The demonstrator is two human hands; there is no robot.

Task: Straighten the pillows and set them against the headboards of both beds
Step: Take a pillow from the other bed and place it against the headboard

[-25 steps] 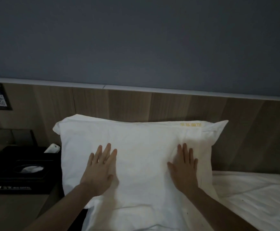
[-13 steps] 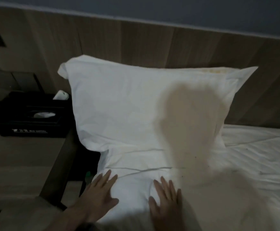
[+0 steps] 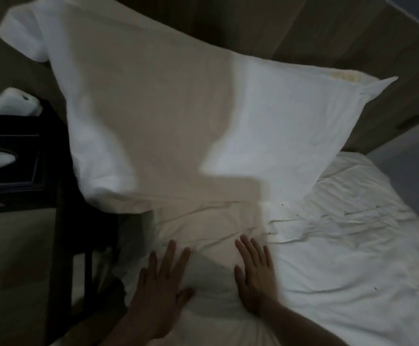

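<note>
Both hands lie flat with straight, spread fingers, holding nothing: the left hand [image 3: 159, 283] and the right hand [image 3: 254, 273] press the rumpled white sheet [image 3: 353, 258]. Beyond the fingertips, the white pillow [image 3: 178, 116] leans propped against the wooden headboard [image 3: 315, 33]. Off past the left fingers sits a black tissue box [image 3: 8, 161].

Only partly legible txt: white letters "TEL", rest cut off by frame edge, on front of black tissue box [image 3: 8, 171], far left of left hand [image 3: 159, 290]. Yellow print on pillow [image 3: 266, 126] top right corner, too blurred to read.
</note>
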